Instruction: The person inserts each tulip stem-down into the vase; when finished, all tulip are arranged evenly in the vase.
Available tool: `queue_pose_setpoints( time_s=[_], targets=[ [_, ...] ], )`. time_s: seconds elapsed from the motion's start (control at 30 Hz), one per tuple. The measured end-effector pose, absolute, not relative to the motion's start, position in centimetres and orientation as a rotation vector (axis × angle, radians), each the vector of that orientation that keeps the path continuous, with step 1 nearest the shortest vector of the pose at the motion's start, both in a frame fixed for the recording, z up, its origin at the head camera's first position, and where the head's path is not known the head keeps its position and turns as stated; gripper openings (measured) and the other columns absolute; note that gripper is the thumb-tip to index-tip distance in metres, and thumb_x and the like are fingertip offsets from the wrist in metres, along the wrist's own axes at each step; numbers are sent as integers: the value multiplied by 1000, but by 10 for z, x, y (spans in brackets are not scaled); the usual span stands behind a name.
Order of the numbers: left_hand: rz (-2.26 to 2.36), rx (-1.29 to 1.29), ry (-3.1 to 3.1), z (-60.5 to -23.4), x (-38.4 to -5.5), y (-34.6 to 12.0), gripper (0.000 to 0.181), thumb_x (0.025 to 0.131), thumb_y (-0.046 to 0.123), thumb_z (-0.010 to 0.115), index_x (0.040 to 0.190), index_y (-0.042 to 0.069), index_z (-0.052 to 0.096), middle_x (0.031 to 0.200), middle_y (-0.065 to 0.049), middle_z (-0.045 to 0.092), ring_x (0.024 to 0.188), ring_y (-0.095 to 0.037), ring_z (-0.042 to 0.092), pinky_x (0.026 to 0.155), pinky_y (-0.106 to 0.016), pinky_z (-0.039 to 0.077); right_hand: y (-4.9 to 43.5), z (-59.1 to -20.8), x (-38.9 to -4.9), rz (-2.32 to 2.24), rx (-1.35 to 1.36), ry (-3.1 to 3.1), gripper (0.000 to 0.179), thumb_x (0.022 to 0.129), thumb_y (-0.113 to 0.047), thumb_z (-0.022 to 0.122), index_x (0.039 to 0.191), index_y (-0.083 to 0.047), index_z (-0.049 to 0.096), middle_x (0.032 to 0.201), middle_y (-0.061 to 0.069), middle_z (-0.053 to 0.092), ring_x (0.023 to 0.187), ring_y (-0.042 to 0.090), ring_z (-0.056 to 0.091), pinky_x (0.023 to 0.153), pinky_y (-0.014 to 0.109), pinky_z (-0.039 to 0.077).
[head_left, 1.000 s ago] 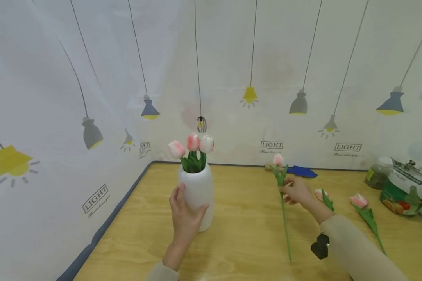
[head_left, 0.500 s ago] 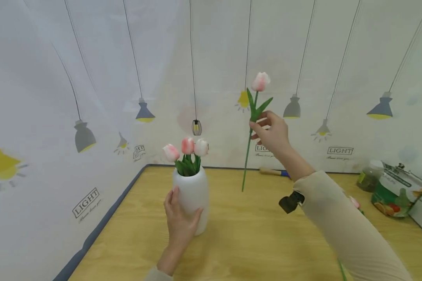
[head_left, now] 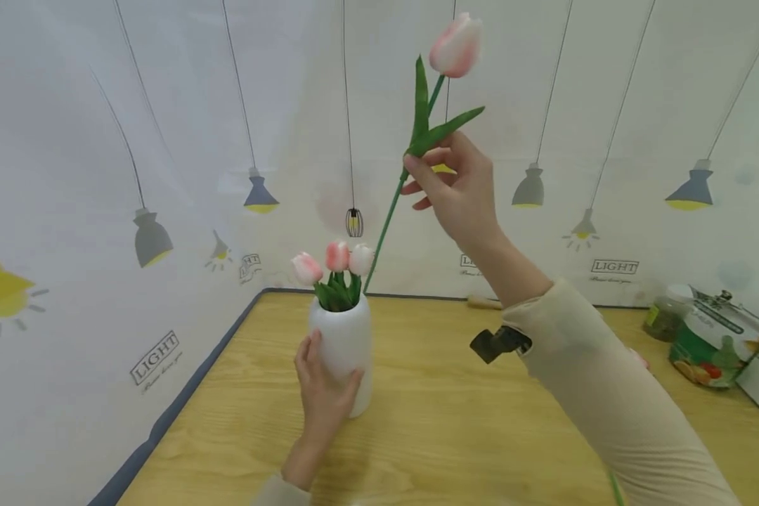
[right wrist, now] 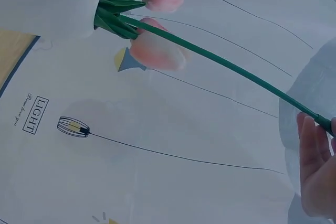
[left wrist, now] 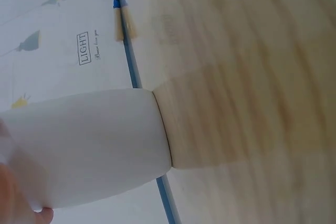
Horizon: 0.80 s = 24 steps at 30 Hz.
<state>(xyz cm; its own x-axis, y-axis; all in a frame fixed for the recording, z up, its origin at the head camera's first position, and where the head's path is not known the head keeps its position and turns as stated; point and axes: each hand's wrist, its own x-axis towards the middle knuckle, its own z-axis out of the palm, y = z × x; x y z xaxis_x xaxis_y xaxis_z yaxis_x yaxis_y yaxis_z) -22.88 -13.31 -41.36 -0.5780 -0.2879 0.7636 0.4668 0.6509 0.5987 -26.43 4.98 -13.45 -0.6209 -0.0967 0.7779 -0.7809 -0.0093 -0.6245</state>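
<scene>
A white vase stands upright on the wooden table, with several pink-and-white tulips in its mouth. My left hand grips the vase low on its near left side; in the left wrist view, part of that hand shows at the vase's edge. High at right of the vase, my right hand pinches another tulip just below its leaves. That tulip leans, its bloom up and its stem's lower end beside the vase's rim. In the right wrist view, the stem crosses in front of the standing blooms.
On the table, a wooden-handled tool lies along the back wall. At right stand a lidded jar and a green-and-white bag. A pink bloom is mostly hidden behind the right sleeve.
My right hand has lifted the tulip off the table, up and leftward, bringing its stem end to the vase's rim. My left hand stays on the vase.
</scene>
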Motion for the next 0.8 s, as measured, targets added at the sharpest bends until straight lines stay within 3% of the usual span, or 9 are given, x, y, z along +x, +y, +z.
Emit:
queue_pose_setpoints(
  time_s=[0.27, 0.4, 0.57, 0.8],
  targets=[
    [-1037, -120, -1959, -417, -230, -127, 94, 62, 13, 79, 137, 16, 23, 128, -22, 28, 110, -43, 42, 81, -60, 43, 36, -169, -279, 1665, 1034, -1878, 18, 84, -10, 58, 99, -2, 53, 83, 10, 60, 61, 14, 65, 51, 31, 53],
    [-1034, -122, -1971, -418, -228, -125, 94, 63, 14, 79, 138, 16, 22, 129, -22, 27, 110, -43, 42, 80, -59, 44, 28, -197, -282, 1663, 1048, -2042, 20, 84, -10, 58, 102, -2, 53, 88, 18, 60, 66, 21, 66, 54, 35, 54],
    [-1025, -134, -1961, -417, -228, -127, 93, 63, 13, 79, 137, 14, 23, 129, -22, 27, 111, -43, 41, 81, -59, 43, 16, -239, -285, 1607, 1032, -2283, 20, 84, -14, 60, 102, -7, 55, 91, 15, 64, 68, 25, 66, 52, 33, 53],
    [-1077, -147, -1954, -418, -229, -126, 91, 64, 11, 78, 137, 15, 23, 129, -21, 26, 111, -44, 41, 80, -60, 43, 7, -283, -283, 1420, 940, -2408, 17, 80, -19, 64, 94, -10, 64, 87, 5, 65, 68, 14, 55, 55, 23, 48]
  ],
)
